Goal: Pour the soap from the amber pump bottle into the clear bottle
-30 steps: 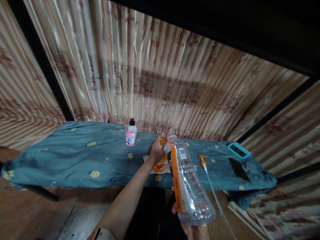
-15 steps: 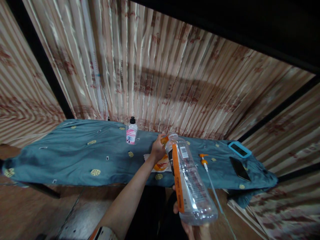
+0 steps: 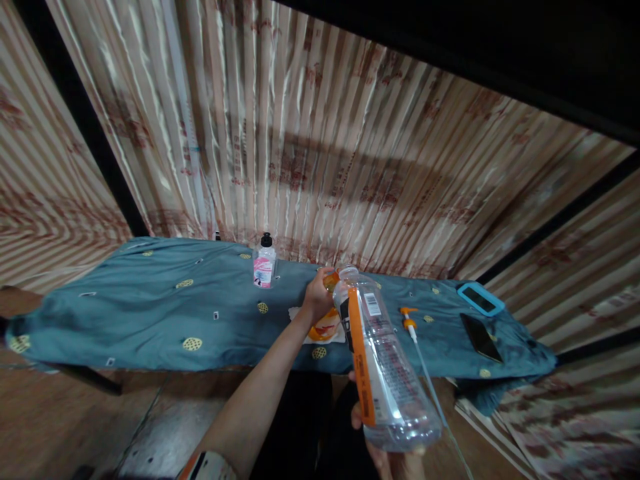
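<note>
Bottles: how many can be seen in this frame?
2. A large clear bottle with an orange label, tilted in the right hand; a small bottle with a pink label, upright at the table's far edge. None obviously hidden.

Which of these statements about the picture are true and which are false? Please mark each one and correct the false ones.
1. The right hand holds the clear bottle at its base. True.
2. The clear bottle is full of orange liquid. False: it looks empty; only its label has an orange stripe.
3. The left hand is at the mouth of the clear bottle, on an orange cap. True.
4. The small bottle with the black cap lies on its side. False: it stands upright on the blue cloth.
5. The pump dispenser sits screwed onto the clear bottle. False: it lies on the cloth, apart.
</note>
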### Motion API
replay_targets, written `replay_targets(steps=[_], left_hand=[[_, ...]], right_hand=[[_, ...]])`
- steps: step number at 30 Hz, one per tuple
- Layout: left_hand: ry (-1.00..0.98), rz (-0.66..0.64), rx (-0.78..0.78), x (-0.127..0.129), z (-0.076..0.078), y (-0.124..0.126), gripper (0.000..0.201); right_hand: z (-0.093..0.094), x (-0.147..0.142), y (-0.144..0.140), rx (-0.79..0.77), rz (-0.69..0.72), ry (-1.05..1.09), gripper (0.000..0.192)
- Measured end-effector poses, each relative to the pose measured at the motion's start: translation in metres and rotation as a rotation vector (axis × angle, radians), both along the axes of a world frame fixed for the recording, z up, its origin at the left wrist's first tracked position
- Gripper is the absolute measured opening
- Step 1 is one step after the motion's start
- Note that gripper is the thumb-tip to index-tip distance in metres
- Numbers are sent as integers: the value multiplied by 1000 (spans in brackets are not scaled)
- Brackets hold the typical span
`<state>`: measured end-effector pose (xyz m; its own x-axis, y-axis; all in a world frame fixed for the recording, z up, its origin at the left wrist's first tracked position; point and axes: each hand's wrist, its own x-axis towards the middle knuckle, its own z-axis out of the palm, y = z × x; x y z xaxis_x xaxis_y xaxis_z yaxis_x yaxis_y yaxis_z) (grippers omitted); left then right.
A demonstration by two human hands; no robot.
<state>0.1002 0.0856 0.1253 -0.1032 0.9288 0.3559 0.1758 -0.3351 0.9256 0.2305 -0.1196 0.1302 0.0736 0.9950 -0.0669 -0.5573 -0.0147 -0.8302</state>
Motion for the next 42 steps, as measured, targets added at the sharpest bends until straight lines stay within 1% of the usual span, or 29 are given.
replay_targets(steps=[4,7,9,10,13,14,16,19,23,26,31,38,42], left_hand=[[-9,-19,-11,-1,0,1,46],[12,-22,-22,-1,1,2,45],[31,-12,-26,-2,2,2,44],[36,-10,-29,-2,3,1,44],[26,-13,-37,-2,6,0,44],[19,-14,-41,-2,6,0,44],[14,-13,-51,-2,7,-1,44],[13,-10,-56,-2,7,-1,43],[1,-15,-27,-2,5,0,42],[-16,-17,3,-1,4,0,41],[-36,-11,4,0,4,1,41],[-40,-3,16,0,2,1,40],[-40,2,11,0,2,1,40]], right_hand=[[0,-2,-1,8,-51,42,74],[2,-2,-1,-20,-35,4,87],[3,-2,-1,-21,-22,-1,89],[3,-2,-1,-19,-17,4,85],[3,-2,-1,-16,-42,39,66],[3,-3,-1,-20,-51,52,64],[3,-3,-1,-28,-55,64,68],[6,-3,0,-43,-21,38,76],[9,-3,-1,-42,-7,-9,66],[5,-2,-2,-19,-5,-23,60],[-1,-1,-2,-2,-22,32,60],[5,-2,-2,-17,-4,-11,60],[4,-2,-2,-7,6,16,58]])
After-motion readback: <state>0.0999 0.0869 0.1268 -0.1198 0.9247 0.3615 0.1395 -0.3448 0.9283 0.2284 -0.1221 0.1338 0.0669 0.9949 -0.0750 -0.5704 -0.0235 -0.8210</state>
